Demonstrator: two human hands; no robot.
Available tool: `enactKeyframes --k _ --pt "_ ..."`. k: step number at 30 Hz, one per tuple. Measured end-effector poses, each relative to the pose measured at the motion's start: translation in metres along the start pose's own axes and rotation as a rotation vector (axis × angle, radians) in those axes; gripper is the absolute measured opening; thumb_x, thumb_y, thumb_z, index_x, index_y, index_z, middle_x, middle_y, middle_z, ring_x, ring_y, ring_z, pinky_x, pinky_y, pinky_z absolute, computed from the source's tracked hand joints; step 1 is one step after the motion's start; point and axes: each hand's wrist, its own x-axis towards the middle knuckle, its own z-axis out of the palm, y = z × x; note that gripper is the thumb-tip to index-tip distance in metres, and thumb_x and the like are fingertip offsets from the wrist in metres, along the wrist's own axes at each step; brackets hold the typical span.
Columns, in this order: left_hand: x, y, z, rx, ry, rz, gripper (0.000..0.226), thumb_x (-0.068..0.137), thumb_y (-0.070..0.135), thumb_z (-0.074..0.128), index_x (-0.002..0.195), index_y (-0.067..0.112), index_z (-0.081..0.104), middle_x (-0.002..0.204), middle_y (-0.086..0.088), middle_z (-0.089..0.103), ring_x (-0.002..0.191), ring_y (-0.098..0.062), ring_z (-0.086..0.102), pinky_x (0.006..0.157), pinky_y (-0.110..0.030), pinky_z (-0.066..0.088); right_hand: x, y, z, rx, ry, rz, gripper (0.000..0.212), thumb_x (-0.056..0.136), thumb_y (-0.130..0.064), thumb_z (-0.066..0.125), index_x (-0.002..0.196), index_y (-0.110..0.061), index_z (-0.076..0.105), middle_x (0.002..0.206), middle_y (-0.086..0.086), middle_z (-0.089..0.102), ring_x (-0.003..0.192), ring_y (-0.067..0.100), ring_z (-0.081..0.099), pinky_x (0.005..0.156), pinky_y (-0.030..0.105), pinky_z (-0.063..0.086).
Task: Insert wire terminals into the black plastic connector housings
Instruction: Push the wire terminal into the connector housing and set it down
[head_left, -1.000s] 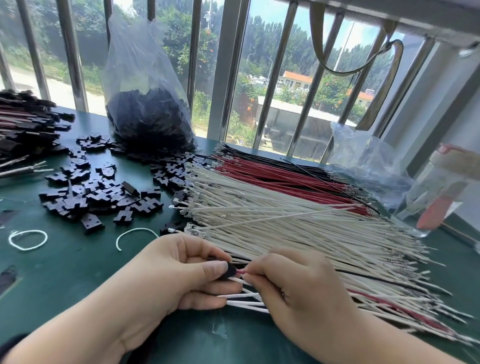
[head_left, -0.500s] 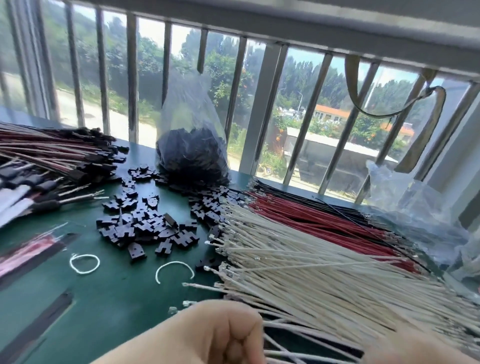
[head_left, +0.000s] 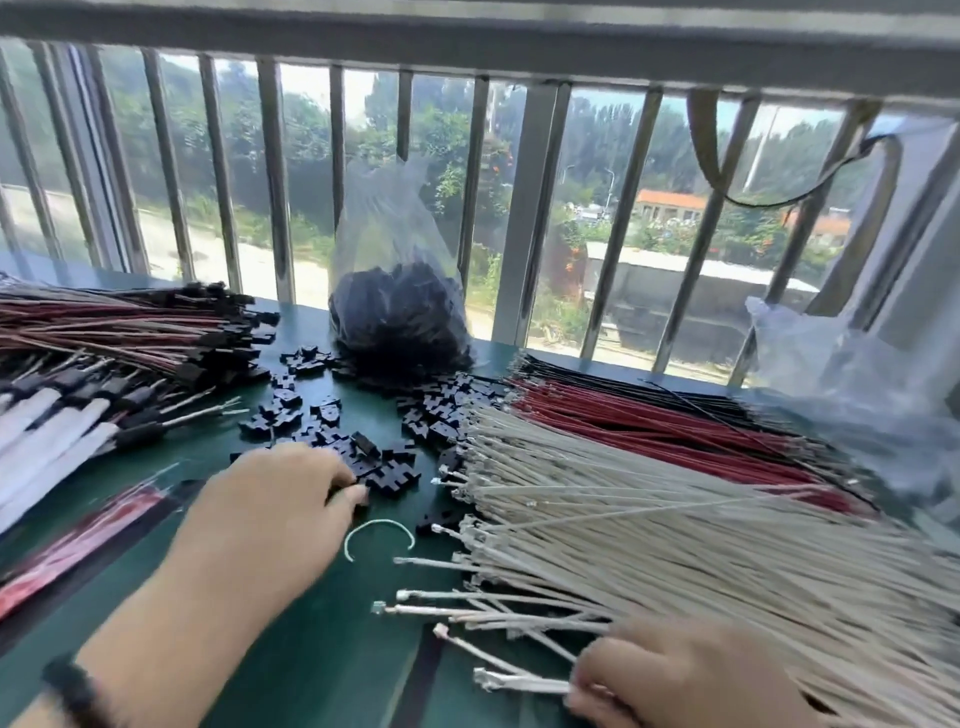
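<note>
Head view: the left hand (head_left: 275, 512) reaches onto the green surface (head_left: 332, 649), its curled fingertips touching the near edge of the loose black connector housings (head_left: 363, 447); whether it pinches one I cannot tell. The right hand (head_left: 680, 675), low at the right, pinches white terminal wires (head_left: 519, 680) at the near edge of the white wire bundle (head_left: 675, 545), just beside the housings.
</note>
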Motion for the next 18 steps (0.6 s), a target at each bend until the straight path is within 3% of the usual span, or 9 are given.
enactKeyframes --k 3,6,9,13,16,18 --pt "0.022 0.011 0.018 0.395 -0.088 -0.017 0.043 0.084 0.067 0.04 0.089 0.03 0.063 0.09 0.009 0.061 0.09 -0.015 0.057 0.068 -0.028 0.043 0.0 -0.024 0.008 0.057 -0.028 -0.057 0.028 0.082 -0.047 0.053 0.06 -0.03 0.055 0.054 -0.015 0.048 0.043 0.002 0.043 0.038 0.018 0.04" --pt "0.032 0.011 0.034 0.518 -0.104 -0.05 0.044 0.081 0.069 0.044 0.093 0.032 0.063 0.093 0.009 0.062 0.092 -0.015 0.057 0.07 -0.03 0.041 -0.003 -0.026 0.006 0.084 0.011 0.001 0.025 0.08 -0.036 0.063 0.061 -0.026 0.051 0.057 -0.01 0.044 0.047 0.007 0.041 0.038 0.022 0.04" --pt "0.029 0.01 0.04 0.464 -0.082 -0.021 0.028 0.084 0.053 0.052 0.101 0.034 0.063 0.098 0.01 0.063 0.097 -0.015 0.059 0.078 -0.031 0.043 -0.007 -0.027 0.007 0.111 0.112 -0.027 0.016 0.073 -0.026 0.074 0.068 -0.025 0.058 0.07 -0.008 0.053 0.057 0.008 0.048 0.045 0.022 0.045" --pt "0.02 0.009 0.044 0.307 -0.12 -0.044 0.022 0.09 0.026 0.049 0.111 0.025 0.054 0.101 0.0 0.057 0.093 -0.023 0.06 0.072 -0.033 0.039 -0.01 -0.021 0.002 0.199 0.146 0.081 0.033 0.062 -0.011 0.085 0.087 -0.022 0.067 0.088 -0.007 0.064 0.065 0.007 0.058 0.05 0.023 0.051" --pt "0.019 0.005 0.046 0.156 -0.074 -0.061 0.037 0.089 0.017 0.056 0.124 0.021 0.048 0.109 -0.008 0.053 0.096 -0.03 0.058 0.082 -0.038 0.043 -0.011 -0.023 0.006 0.296 0.233 0.088 0.022 0.074 -0.007 0.075 0.091 -0.019 0.069 0.089 -0.008 0.066 0.068 0.006 0.061 0.055 0.022 0.052" --pt "0.016 -0.002 0.04 -0.087 0.082 -0.008 0.047 0.083 0.011 0.066 0.127 0.021 0.051 0.104 -0.003 0.06 0.094 -0.024 0.058 0.086 -0.041 0.044 -0.01 -0.023 0.005 0.375 0.265 0.1 0.01 0.085 -0.017 0.061 0.091 -0.019 0.069 0.088 -0.009 0.066 0.07 0.004 0.059 0.059 0.018 0.05"
